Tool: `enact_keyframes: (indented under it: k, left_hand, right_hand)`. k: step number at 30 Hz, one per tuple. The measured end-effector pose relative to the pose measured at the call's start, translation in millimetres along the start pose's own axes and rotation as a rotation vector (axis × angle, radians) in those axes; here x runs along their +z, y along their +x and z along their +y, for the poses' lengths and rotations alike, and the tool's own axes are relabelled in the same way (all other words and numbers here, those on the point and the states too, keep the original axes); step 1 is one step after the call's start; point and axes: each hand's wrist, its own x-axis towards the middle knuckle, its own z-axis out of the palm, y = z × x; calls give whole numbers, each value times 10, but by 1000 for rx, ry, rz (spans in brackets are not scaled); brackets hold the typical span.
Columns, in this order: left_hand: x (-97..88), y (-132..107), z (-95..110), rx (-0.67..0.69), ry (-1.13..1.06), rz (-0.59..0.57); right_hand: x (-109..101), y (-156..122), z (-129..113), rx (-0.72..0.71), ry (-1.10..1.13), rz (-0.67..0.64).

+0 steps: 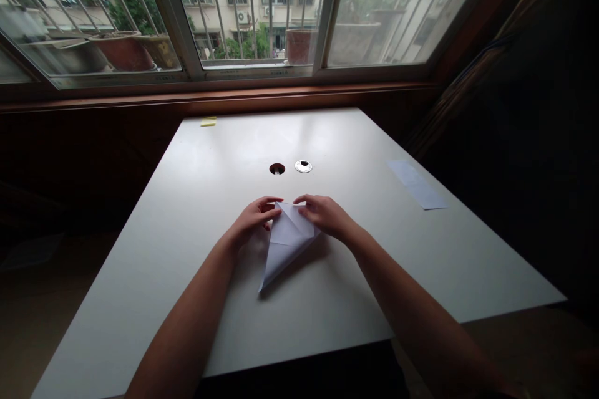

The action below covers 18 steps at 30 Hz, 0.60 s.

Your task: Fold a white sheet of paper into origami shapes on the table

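White table (154, 249), daylit; landmark, round hole (277, 169). Folded paper (285, 238) just nearside of hole, far edge pinched by left hand (255, 219) and right hand (330, 215). Advisable: align edges, hold flat, crease firmly.

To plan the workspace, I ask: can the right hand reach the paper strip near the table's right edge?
Probably yes: nothing stands between the right hand and the paper strip, though that hand holds the folded paper.
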Motion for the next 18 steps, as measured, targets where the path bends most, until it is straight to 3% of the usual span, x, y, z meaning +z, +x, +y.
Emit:
enact_keyframes:
  k: [18]
  left_hand:
    - [28, 43, -57, 60, 43, 134]
  right_hand:
    - [1, 12, -49, -30, -41, 6]
